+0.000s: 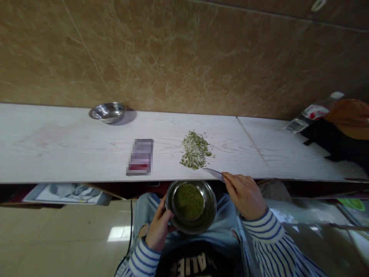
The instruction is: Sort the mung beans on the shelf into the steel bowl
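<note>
My left hand [160, 225] grips the rim of a round steel bowl [210, 209] on its left side, thumb over the edge. The bowl is held over my lap, just below the front edge of the counter, and contains small green beans [188, 201] that look like mung beans. My right hand [245, 194] is closed around a knife [215, 174], its handle hidden in my fingers. The blade points left, its tip at the lower right edge of a loose pile of mixed green beans and white grains [195, 150] spread on the counter.
A second steel bowl [108, 112] stands by the wall on the white counter [57, 150]. Left of the pile lies a flat pixelated object [141, 157]. A plastic bottle [313, 113] and a black and orange cap [346, 127] lie at the right. An open drawer [69, 193] sits below left.
</note>
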Available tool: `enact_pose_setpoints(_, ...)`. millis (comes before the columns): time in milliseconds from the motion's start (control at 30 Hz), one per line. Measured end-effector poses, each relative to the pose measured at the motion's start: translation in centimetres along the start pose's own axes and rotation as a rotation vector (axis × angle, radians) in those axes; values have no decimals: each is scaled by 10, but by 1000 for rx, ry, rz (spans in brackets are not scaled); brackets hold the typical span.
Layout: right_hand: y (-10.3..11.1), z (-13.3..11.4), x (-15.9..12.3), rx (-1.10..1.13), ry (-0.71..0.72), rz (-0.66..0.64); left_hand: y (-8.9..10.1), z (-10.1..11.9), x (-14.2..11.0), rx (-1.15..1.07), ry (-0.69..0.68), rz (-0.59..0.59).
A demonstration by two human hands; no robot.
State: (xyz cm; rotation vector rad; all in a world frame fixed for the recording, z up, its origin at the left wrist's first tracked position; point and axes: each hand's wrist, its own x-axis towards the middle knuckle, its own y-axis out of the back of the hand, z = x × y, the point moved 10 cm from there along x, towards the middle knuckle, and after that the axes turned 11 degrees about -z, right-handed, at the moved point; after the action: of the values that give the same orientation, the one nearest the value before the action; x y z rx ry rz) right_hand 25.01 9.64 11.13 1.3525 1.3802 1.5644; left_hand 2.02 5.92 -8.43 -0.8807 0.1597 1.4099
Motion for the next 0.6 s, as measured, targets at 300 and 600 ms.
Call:
enact_pose_setpoints(300,-5,-17,23,-40,3,-17,-9,4,7,-8,-11,-44)
enact_pose_setpoints(600,-17,-45,51,-152,67,-70,-6,9,7,-7,-21,-53)
